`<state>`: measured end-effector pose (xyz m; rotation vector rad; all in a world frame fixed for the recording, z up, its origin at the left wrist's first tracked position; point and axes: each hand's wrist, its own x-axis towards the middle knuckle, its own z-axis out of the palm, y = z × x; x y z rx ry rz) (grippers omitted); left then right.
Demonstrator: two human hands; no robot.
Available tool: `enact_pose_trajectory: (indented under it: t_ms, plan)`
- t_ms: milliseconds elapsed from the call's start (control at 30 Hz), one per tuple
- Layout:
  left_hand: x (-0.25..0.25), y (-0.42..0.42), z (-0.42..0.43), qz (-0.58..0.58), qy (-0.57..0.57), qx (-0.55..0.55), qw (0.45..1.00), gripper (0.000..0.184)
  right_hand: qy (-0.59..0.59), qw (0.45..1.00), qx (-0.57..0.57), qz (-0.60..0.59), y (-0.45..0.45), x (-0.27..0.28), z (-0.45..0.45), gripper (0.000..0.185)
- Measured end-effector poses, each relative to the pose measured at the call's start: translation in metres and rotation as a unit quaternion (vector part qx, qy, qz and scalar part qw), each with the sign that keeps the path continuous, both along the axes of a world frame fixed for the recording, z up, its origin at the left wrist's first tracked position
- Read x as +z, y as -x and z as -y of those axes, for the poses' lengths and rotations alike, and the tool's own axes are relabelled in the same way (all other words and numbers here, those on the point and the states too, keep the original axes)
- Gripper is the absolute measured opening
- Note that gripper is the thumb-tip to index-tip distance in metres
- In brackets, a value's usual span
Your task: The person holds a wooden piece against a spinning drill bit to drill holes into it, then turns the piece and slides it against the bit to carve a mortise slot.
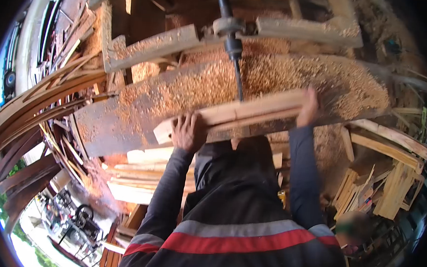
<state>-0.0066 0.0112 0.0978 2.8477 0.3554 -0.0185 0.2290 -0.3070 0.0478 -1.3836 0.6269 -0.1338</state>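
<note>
Wood shavings (212, 79) blanket a dark counter (101, 135) in a cluttered open workshop, with angled timbers (155, 42) across the top of the frame and loose boards (393, 144) stacked at right. At center, a pale wooden beam (269, 103) lies aslant over the counter's near edge, its right end higher in the frame, beneath a drill bit (238, 78) whose tip meets or nearly meets the beam's far edge; whether the bit is turning cannot be told.

The worker's bare left hand (189, 132) grips the beam near its left end, fingers curled over the top. The right hand (310, 109), blurred, is closed around the other end.

No clamp or fence shows against the wood, so the main danger appears to be the bit catching in the grain and wrenching the beam sideways, knocking wrists or breaking the hold. Chips trapped beneath could tilt or rock the piece, sending a hole off line or bending the slender bit. With the tip so near the edge, it might also skid off or split the wood. A dark line runs along the beam's near side, seam or slot unclear; if a seam, uneven pressure from the two hands could shift the halves.
</note>
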Motion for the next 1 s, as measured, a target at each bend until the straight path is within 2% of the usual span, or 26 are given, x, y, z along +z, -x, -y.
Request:
enact_pose_trajectory:
  t_ms: [67, 100, 133, 167, 233, 267, 333, 367, 433, 467, 533, 633, 667, 700, 933, 1000]
  plan:
    - [-0.007, 0.013, -0.007, 0.002, -0.022, -0.039, 0.999, 0.06, -0.042, 0.998, -0.038, -0.011, 0.01, 0.022, -0.008, 0.022]
    - [-0.004, 0.017, -0.009, -0.026, -0.01, -0.048, 0.998, 0.061, -0.023, 1.0, -0.009, 0.015, 0.022, 0.037, -0.018, 0.024]
    - [-0.014, 0.012, -0.014, 0.036, -0.036, -0.042, 0.998, 0.06, -0.016, 1.0, 0.003, -0.016, 0.002, 0.01, -0.01, 0.029]
    - [0.0, -0.006, -0.016, -0.026, 0.002, -0.012, 1.0, 0.059, -0.052, 0.998, 0.028, 0.015, -0.019, 0.029, -0.036, 0.026]
    - [0.003, 0.004, -0.006, -0.006, -0.024, -0.008, 1.0, 0.058, 0.016, 0.998, 0.054, 0.005, -0.017, 0.036, -0.037, 0.026]
    - [-0.003, 0.009, -0.006, 0.018, -0.03, -0.002, 0.999, 0.058, 0.016, 0.998, 0.05, 0.023, -0.013, 0.031, -0.031, 0.026]
    - [-0.006, 0.021, -0.004, -0.013, -0.022, -0.019, 0.999, 0.062, -0.006, 0.998, 0.043, 0.05, 0.009, 0.001, -0.008, 0.027]
    - [-0.01, 0.025, -0.004, -0.029, -0.003, -0.02, 0.999, 0.063, -0.003, 0.997, 0.053, 0.056, -0.016, 0.003, -0.019, 0.027]
    - [-0.009, 0.035, 0.007, -0.024, -0.021, -0.007, 0.999, 0.067, -0.011, 0.996, 0.083, 0.0, -0.035, 0.012, -0.038, 0.027]
    - [-0.009, 0.031, 0.007, -0.013, -0.014, 0.001, 1.0, 0.066, 0.086, 0.991, 0.104, 0.006, -0.04, 0.031, -0.049, 0.026]
    - [-0.026, 0.028, -0.007, 0.049, -0.033, -0.01, 0.998, 0.063, 0.088, 0.993, 0.073, 0.017, -0.026, 0.025, -0.054, 0.025]
    - [0.001, 0.047, -0.033, 0.012, 0.013, -0.001, 1.0, 0.064, 0.091, 0.995, 0.04, 0.008, 0.001, 0.019, -0.078, 0.026]
    - [-0.001, 0.061, -0.047, 0.05, -0.018, 0.003, 0.999, 0.062, 0.08, 0.995, 0.059, 0.017, 0.016, 0.022, -0.098, 0.024]
    - [-0.006, 0.08, -0.066, -0.017, 0.023, 0.027, 0.999, 0.062, 0.069, 0.995, 0.074, 0.024, 0.028, 0.025, -0.108, 0.022]
    - [0.005, 0.08, -0.071, -0.029, 0.015, 0.008, 0.999, 0.056, -0.049, 0.998, 0.017, 0.037, 0.043, 0.006, -0.104, 0.018]
    - [0.006, 0.076, -0.07, -0.031, 0.004, 0.011, 0.999, 0.055, -0.036, 0.998, 0.04, 0.038, 0.043, 0.007, -0.098, 0.02]
